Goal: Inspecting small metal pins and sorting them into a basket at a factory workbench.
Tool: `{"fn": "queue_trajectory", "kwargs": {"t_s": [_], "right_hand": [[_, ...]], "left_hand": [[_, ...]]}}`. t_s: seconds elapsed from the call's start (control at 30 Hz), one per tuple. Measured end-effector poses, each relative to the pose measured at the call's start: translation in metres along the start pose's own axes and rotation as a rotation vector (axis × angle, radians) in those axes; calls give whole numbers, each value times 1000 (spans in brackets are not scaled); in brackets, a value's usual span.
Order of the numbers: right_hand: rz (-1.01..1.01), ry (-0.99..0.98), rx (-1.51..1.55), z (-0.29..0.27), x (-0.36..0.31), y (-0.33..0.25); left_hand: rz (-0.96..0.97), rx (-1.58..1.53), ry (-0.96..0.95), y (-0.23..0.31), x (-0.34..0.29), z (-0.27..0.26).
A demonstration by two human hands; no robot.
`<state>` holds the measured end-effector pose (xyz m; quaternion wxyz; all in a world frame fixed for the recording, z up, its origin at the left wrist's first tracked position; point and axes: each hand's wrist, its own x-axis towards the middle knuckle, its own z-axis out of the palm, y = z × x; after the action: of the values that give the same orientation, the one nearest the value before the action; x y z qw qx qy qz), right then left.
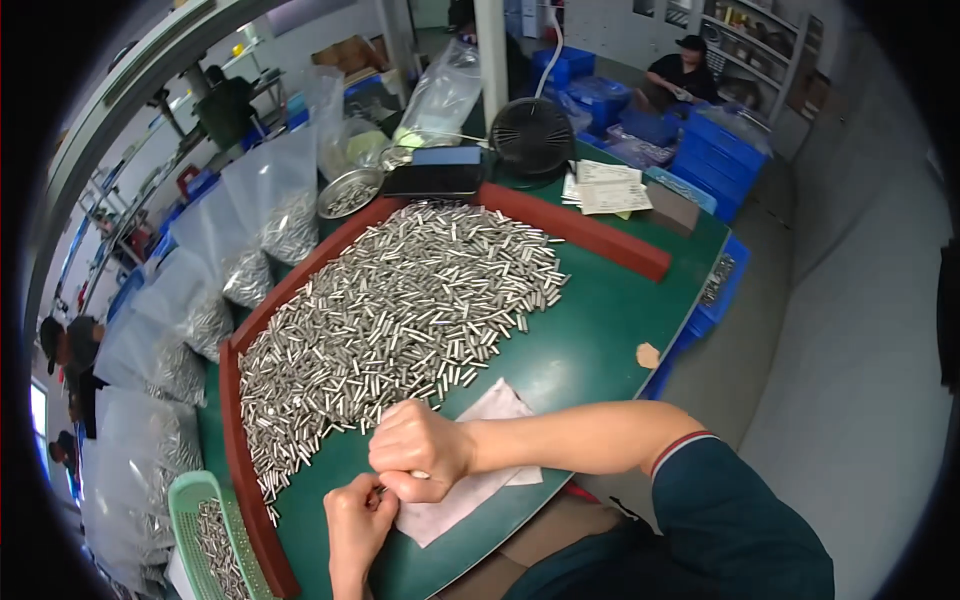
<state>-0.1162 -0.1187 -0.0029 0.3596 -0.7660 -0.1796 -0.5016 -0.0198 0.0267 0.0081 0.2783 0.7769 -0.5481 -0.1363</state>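
Green basket [184, 518] at left is holding metal pins [218, 550]. Left hand [353, 515] is holding fingers closed. Pin heap [400, 305] is lying beyond on the green desk [585, 340]. Right hand [422, 450] is making a fist against the left; cannot tell what either is gripping. Pale cloth [462, 508] is lying underneath.

This is a factory workshop: small metal pins [400, 300] lie heaped on a green desk [590, 325], clear bags [172, 372] of metal pieces line its left side, blue crates [716, 168] stand stacked beyond, and a co-worker [686, 78] sits near loaded shelves [752, 42].
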Motion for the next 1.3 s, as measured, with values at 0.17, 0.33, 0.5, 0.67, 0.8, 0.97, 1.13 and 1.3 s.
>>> {"fn": "queue_trajectory", "kwargs": {"t_s": [0.17, 0.33, 0.5, 0.67, 0.8, 0.97, 1.13, 1.3], "right_hand": [[-40, 0, -115, -4, 1, 2], [-72, -32, -147, -10, -2, -2], [-170, -95, -44, 2, 3, 3], [-115, -155, -178, -11, 2, -4], [-5, -88, -251, -2, 11, -11], [424, -283, -141, 14, 62, -39], [207, -286, -54, 76, 142, -45], [144, -645, -316, 87, 177, -63]], "left_hand": [[11, -6, 2, 6, 2, 1], [51, 40, 20, 3, 5, 10], [11, -39, 51, 3, 0, 2], [69, -20, -71, -2, 4, 3], [64, -25, -86, 0, 4, -6], [216, -60, 92, -19, -1, 2], [152, -94, 69, -26, -6, 1], [219, -215, 99, -31, 8, 20]]}}
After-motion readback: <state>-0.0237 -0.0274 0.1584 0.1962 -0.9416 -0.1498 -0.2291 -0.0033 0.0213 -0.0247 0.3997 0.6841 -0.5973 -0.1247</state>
